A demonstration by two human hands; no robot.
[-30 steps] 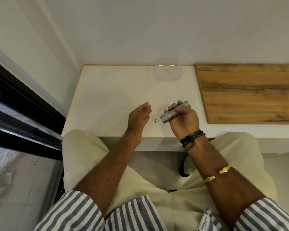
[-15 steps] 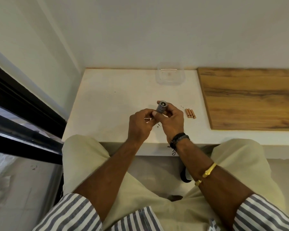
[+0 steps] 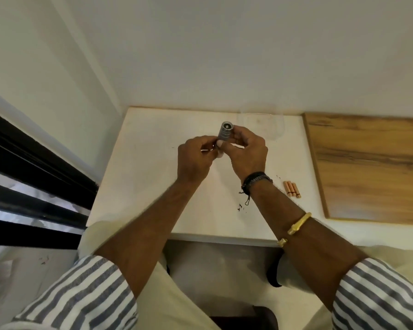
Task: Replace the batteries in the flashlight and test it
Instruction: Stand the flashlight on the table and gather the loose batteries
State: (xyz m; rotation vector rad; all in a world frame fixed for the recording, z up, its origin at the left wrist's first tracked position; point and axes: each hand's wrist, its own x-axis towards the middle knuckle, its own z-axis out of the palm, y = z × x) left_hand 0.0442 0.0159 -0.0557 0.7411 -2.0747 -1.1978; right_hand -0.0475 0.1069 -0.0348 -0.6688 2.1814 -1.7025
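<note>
A small silver flashlight (image 3: 225,132) stands almost upright above the white table (image 3: 141,177), one round end facing up toward me. My right hand (image 3: 248,151) grips its body from the right. My left hand (image 3: 194,158) pinches its lower end from the left with closed fingers. Three copper-coloured batteries (image 3: 292,189) lie side by side on the table, right of my right wrist.
A clear plastic container (image 3: 264,126) sits at the back of the table by the wall, just beyond my right hand. A wooden board (image 3: 372,167) covers the right side. Small dark specks (image 3: 240,206) lie near the front edge. A dark window frame (image 3: 34,177) runs along the left.
My left hand rose from the table and took the flashlight's lower end. Both hands lifted the flashlight up and away, turning it upright. The three batteries have come into view.
</note>
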